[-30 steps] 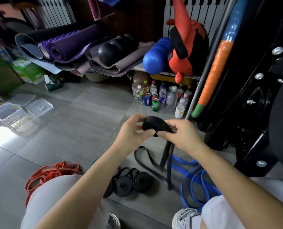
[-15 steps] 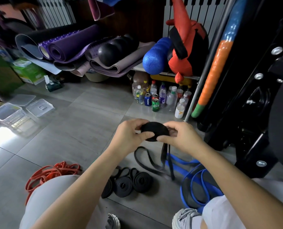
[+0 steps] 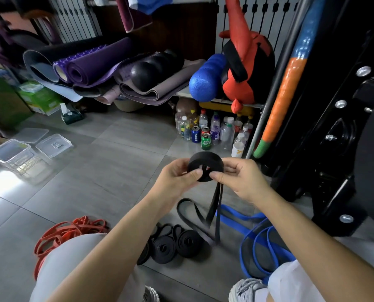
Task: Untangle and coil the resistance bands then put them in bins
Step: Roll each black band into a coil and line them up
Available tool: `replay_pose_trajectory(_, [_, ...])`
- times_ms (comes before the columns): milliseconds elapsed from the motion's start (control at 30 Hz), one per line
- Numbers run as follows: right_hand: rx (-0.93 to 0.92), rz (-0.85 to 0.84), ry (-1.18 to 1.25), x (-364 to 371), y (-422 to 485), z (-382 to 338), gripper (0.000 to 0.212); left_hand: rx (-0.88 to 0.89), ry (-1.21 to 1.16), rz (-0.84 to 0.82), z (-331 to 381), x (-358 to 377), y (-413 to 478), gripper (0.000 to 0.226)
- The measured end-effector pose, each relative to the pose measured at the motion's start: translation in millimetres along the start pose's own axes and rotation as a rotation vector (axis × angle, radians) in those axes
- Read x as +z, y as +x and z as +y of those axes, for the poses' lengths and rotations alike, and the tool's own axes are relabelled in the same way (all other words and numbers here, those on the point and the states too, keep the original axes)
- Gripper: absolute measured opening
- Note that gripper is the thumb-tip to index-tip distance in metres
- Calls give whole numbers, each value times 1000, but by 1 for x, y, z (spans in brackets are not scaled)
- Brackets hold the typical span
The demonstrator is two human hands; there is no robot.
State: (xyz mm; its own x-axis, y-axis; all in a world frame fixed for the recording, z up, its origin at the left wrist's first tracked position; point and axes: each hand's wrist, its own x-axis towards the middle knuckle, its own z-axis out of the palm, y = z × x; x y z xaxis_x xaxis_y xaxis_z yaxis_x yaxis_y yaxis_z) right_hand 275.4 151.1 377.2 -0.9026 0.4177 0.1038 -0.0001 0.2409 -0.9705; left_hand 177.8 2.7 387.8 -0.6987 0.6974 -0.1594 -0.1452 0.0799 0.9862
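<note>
Left hand (image 3: 177, 177): curled round the left side of the black coil (image 3: 205, 165); the thumb is pressed across the coil's near face, and the fingers are wrapped behind it, mostly hidden.
Right hand (image 3: 242, 179): clamped on the right side of the same coil; the thumb is laid on the near face, almost meeting the left thumb, and the fingers are curled over the far rim.
Black coil: held off the floor between the two hands, wound into a flat ring with a small gap seen at its centre.
Loose tail (image 3: 216, 203): hung from the coil just under the thumbs, dropped as two strands to the floor, then looped out leftward below the left wrist.
Coiled black bands (image 3: 177, 245): laid on the floor well below the fingers, between the two forearms; the rolls are set side by side, touching.
Red bands (image 3: 68, 229): heaped in a tangle on the floor, well to the left of and below the left hand, partly covered by a knee.
Blue bands (image 3: 260, 243): spread in loose loops on the floor below the right hand, just beside the tail's lower end.
Clear bins (image 3: 13, 155): placed far to the left of the fingers, with lids (image 3: 54, 144) just beside them.
Bottles and cans (image 3: 212, 131): grouped on the floor just beyond the fingertips, past the coil.
</note>
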Motion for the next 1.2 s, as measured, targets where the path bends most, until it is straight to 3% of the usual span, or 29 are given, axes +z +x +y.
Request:
replay_pose_trajectory(100, [28, -24, -325, -2, -1, 6, 22, 255, 810, 82, -7, -7, 0, 53])
replay_pose_trajectory(200, [-33, -104, -657, 2, -4, 12, 13, 443, 1023, -17, -14, -4, -3, 48])
replay_pose_trajectory(300, [-18, -157, -641, 6, -5, 14, 16, 427, 1107, -35, -16, -2, -3, 32])
replay_pose_trajectory(500, [91, -117, -68, -2, 2, 9, 35, 277, 666, 79, -4, -3, 0, 25])
replay_pose_trajectory(833, [-18, 1, 191, 1, 5, 1, 30, 129, -355, -5, 6, -9, -4, 30])
replay_pose_trajectory(1067, [-59, -13, 225, 4, 3, -1, 28, -6, -524, -46, -1, -13, -3, 40])
replay_pose_trajectory(1200, [-37, -21, 178, 2, 3, -2, 27, -62, -549, -68, -5, -11, -4, 30])
